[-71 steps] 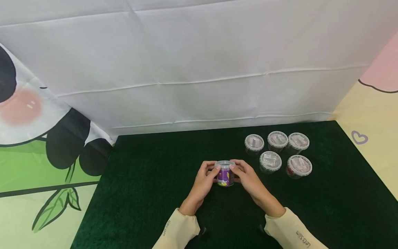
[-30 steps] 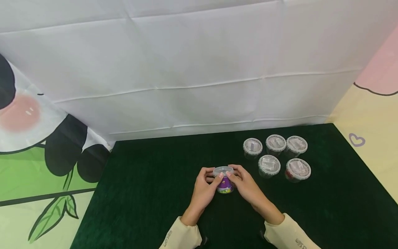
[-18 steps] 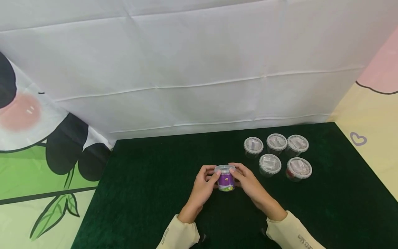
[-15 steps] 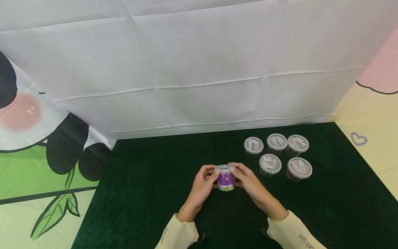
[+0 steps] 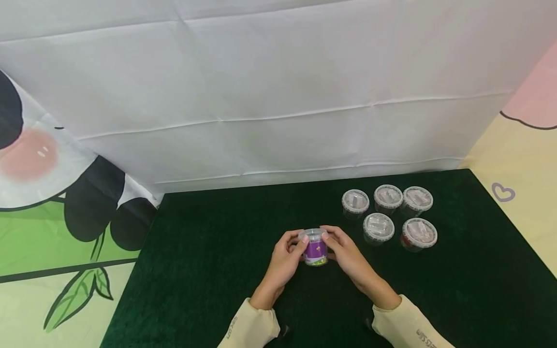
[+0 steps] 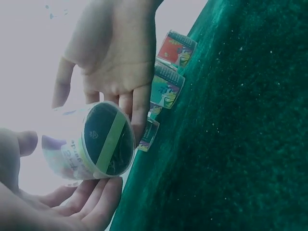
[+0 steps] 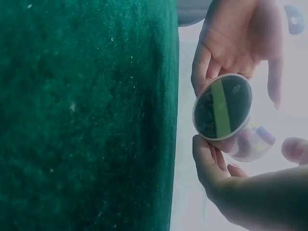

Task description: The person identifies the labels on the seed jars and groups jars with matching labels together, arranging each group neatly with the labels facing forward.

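Observation:
A small clear plastic tub (image 5: 315, 252) with a purple label is held between both hands near the middle of the dark green table. My left hand (image 5: 284, 260) grips its left side and my right hand (image 5: 349, 253) its right side, thumbs toward the near side of the rim and fingers round behind. Both wrist views show the underside of the tub (image 6: 109, 139), dark with a pale green strip across it, so it is raised off the cloth. In the right wrist view the tub (image 7: 223, 107) sits between the fingers of both hands. Its contents are not clear.
Several similar tubs with clear lids stand at the right back, among them a near one (image 5: 378, 227) and one with a reddish side (image 5: 419, 234). Green cloth covers the table (image 5: 209, 270). A white curtain (image 5: 261, 96) rises behind it, with printed cloth at both sides.
The tub has been turned in the hands, so a different part of its label faces me. One second ago the thumbs were close together near the lid; now they are apart.

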`<state>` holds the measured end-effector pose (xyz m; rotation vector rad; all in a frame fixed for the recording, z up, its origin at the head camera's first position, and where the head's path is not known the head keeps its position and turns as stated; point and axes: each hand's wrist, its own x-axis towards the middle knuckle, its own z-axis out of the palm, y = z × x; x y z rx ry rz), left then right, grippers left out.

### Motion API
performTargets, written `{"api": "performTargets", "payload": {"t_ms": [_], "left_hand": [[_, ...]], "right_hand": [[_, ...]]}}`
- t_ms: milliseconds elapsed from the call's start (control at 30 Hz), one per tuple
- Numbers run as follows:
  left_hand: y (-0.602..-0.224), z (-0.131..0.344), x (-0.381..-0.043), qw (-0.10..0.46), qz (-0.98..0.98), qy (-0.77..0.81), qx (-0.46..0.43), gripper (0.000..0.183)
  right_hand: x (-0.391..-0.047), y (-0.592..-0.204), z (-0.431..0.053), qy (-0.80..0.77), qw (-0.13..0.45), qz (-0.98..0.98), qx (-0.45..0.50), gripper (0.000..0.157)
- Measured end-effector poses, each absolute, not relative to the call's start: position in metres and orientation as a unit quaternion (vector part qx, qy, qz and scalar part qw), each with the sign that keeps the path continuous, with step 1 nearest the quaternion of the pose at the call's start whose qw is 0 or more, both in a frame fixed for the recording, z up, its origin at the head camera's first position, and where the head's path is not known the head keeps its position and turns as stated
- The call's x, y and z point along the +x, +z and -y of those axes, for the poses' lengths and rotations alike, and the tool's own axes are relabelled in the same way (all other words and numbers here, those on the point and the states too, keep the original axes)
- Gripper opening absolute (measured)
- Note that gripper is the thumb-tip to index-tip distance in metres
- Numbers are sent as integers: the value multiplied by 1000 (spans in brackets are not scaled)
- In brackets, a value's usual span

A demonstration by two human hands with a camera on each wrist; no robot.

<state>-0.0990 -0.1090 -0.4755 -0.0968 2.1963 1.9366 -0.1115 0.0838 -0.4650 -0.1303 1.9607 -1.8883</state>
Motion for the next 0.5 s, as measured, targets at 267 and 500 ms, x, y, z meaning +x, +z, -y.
{"api": "performTargets", "payload": {"t_ms": [267, 500], "left_hand": [[-475, 102, -98, 45, -784, 618, -42, 46], [-476, 96, -94, 34, -802, 594, -54, 45]], "right_hand": [[-109, -462, -80, -653, 180, -735, -45, 49], [-108, -464, -77, -644, 186, -741, -32, 50]]}}
